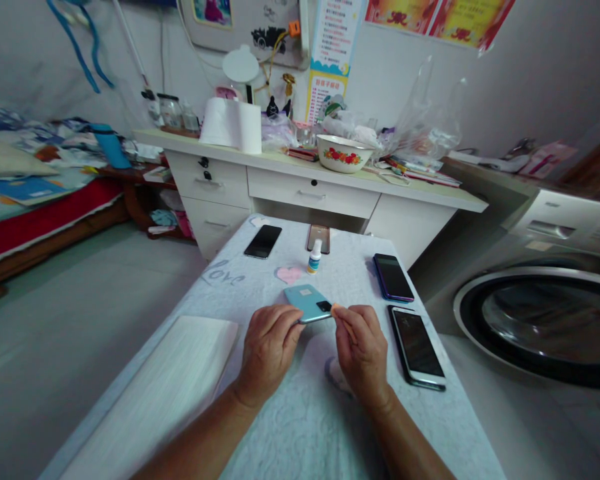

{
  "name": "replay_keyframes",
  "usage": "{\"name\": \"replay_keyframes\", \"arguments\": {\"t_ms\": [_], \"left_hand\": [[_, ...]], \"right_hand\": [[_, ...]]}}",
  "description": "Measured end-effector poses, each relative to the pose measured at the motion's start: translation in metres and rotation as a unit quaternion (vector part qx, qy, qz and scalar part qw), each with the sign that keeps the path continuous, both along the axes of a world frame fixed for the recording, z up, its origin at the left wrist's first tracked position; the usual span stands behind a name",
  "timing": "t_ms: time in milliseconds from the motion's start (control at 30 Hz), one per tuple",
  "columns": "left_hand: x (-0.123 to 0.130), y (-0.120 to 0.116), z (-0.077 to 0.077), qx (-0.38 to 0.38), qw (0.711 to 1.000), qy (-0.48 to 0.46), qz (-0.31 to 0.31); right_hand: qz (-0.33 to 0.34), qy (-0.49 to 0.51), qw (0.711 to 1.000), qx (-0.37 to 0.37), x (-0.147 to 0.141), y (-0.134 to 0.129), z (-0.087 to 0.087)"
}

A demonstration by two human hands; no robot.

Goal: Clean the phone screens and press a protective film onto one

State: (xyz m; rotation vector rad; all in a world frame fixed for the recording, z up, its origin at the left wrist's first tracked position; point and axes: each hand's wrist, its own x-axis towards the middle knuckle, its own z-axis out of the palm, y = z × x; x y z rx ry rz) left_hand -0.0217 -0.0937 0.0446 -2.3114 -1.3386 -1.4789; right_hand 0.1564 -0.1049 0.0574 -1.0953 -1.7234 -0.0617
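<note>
My left hand point(270, 343) pinches the lower left corner of a light blue smartphone point(303, 301). The phone is held tilted above the table, back side up, with its dark camera block at the right end. My right hand point(363, 347) is closed at that end, gripping a thin orange stick-like thing point(350, 330) whose kind I cannot make out. Its orange tip meets the phone beside the camera block. Just beyond the phone, a small white spray bottle point(315, 259) with a blue and yellow label stands upright.
Around the cloth-covered table point(290, 427) lie a black-screened phone point(263, 241), a brownish phone point(319, 239), a purple-edged phone point(393, 277) and a white-framed phone point(418, 347). A whitish board-like sheet point(160, 393) lies left. Behind is a white desk point(285, 183); a washing machine point(545, 267) stands right.
</note>
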Motion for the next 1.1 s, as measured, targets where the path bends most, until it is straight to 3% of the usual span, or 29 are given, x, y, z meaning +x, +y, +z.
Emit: {"name": "replay_keyframes", "arguments": {"t_ms": [267, 733, 933, 1100], "left_hand": [[-0.001, 0.0, -0.002, -0.005, 1.0, 0.003, 0.003], [0.004, -0.001, 0.0, -0.019, 0.999, -0.012, -0.024], [0.002, -0.001, 0.0, -0.02, 1.0, -0.01, -0.019], [-0.001, -0.001, 0.0, -0.014, 1.0, -0.009, -0.003]], "right_hand": [[-0.01, 0.004, 1.0, 0.011, -0.005, 0.0, 0.0], [0.052, -0.067, 0.996, 0.029, -0.031, -0.006, -0.004], [0.05, -0.077, 0.995, 0.03, -0.024, -0.005, -0.006], [0.009, -0.048, 0.999, 0.016, -0.014, -0.002, -0.004]]}}
